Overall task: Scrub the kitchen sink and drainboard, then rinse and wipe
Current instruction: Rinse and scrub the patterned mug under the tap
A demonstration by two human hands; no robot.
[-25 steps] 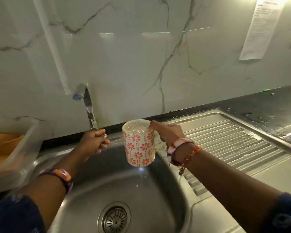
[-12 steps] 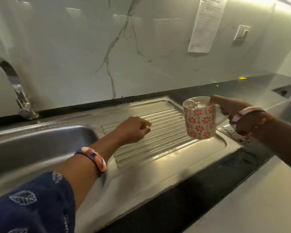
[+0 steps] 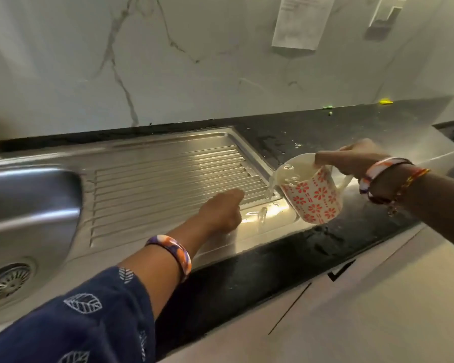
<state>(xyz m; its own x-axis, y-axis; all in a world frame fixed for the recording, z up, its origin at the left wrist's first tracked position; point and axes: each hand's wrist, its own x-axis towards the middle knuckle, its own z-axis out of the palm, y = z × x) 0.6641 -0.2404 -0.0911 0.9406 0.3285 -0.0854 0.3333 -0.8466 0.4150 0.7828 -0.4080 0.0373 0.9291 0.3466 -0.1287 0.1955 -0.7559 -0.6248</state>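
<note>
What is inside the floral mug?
Water: the tilted floral mug, held by the right hand, pours a stream onto the drainboard. Its bottom is hidden by the wall.

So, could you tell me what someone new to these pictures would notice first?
Most striking is the floral mug, tipped in the right hand and pouring water onto the right end of the steel drainboard. Just left of the stream, the left hand rests on the wet ridges. The sink bowl with its drain strainer sits at far left.
</note>
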